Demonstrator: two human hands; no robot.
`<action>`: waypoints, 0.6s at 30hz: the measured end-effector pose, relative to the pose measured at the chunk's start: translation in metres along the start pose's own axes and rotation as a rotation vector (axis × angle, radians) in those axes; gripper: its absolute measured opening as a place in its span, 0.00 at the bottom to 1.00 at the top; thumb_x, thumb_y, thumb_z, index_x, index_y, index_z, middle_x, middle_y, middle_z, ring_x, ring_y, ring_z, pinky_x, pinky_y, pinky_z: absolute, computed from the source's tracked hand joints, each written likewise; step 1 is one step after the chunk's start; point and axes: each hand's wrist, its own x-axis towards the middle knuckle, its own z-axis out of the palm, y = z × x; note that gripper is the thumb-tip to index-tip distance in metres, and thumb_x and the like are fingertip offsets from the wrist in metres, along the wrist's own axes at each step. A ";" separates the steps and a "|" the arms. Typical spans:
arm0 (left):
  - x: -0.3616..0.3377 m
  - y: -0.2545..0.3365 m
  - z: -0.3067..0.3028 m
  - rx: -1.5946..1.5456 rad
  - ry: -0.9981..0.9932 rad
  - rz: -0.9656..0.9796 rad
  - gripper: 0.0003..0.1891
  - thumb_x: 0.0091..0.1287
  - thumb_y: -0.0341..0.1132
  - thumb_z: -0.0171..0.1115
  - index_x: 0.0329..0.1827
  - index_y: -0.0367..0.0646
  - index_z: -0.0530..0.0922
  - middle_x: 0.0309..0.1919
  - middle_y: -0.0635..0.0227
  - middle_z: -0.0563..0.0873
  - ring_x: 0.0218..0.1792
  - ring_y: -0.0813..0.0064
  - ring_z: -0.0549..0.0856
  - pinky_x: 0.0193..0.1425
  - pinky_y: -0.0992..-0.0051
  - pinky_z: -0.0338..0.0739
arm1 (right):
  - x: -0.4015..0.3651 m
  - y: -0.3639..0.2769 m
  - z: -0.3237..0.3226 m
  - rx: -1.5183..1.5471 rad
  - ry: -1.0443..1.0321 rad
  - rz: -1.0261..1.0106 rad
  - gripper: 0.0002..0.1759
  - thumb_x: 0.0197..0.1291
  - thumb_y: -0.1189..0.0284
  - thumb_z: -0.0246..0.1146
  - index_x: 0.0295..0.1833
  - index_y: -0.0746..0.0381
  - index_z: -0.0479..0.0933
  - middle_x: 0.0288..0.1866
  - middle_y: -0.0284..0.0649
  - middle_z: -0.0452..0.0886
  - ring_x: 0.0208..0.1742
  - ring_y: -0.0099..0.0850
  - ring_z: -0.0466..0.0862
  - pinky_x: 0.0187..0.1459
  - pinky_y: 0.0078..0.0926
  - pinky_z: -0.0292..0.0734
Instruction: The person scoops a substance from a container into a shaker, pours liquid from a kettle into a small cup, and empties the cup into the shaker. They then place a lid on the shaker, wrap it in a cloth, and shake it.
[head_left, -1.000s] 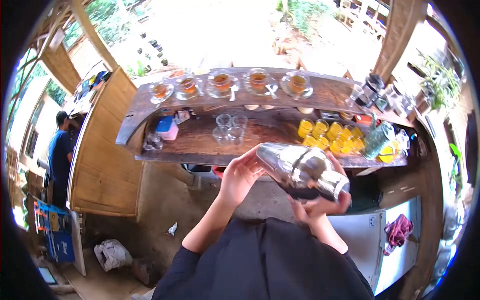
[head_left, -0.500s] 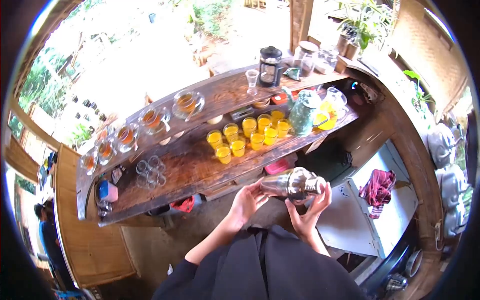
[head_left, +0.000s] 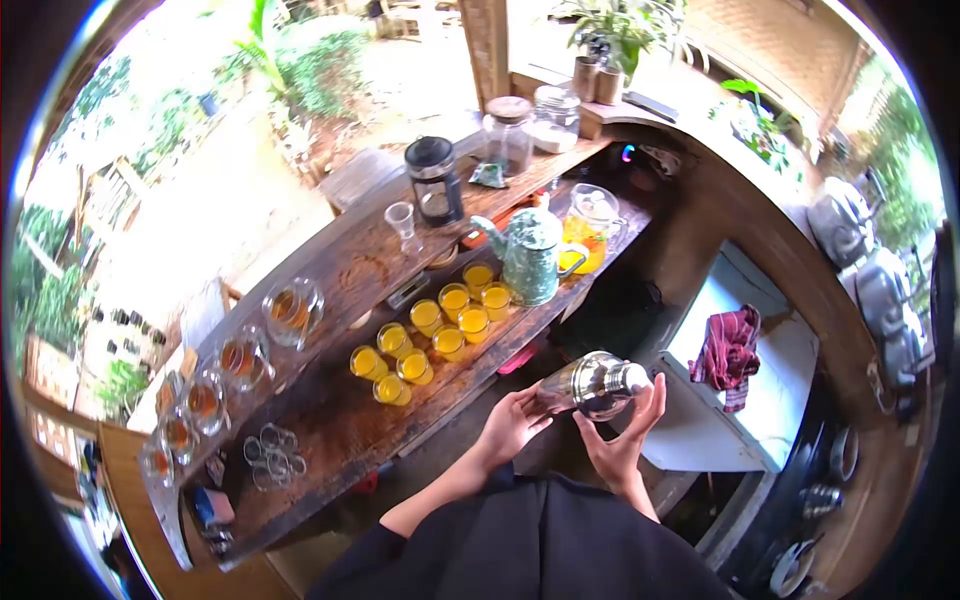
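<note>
A shiny metal cocktail shaker (head_left: 594, 385) lies tilted on its side between my two hands, in front of my dark clothing. My left hand (head_left: 512, 425) grips its base end, fingers around the bottom. At the cap end, my right hand (head_left: 622, 440) holds it with thumb below and fingers at the top. The shaker's lid and cap are on. Beyond it on the wooden counter stand several glasses of orange drink (head_left: 449, 342), a speckled green enamel pot (head_left: 531, 262) and a glass pitcher (head_left: 591, 225) with orange liquid.
On the upper shelf are a French press (head_left: 434, 185), glass jars (head_left: 509, 140), an hourglass-shaped glass (head_left: 403, 226) and cups of amber drink on saucers (head_left: 241, 360). Upturned glasses (head_left: 274, 458) sit lower left. A checked cloth (head_left: 728, 350) lies on a white fridge (head_left: 778, 380); kettles (head_left: 842, 218) line the right.
My view has turned to the right, so the counter and its glasses appear farther left. Both hands still hold the shaker, which looks slightly lower.
</note>
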 end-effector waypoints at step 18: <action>0.166 -0.071 0.113 0.314 -0.295 -0.375 0.28 0.75 0.46 0.37 0.74 0.44 0.66 0.70 0.63 0.74 0.68 0.67 0.74 0.72 0.65 0.65 | 0.026 0.121 -0.162 -0.379 0.400 0.100 0.49 0.41 0.78 0.79 0.69 0.64 0.59 0.63 0.53 0.68 0.65 0.47 0.73 0.66 0.40 0.69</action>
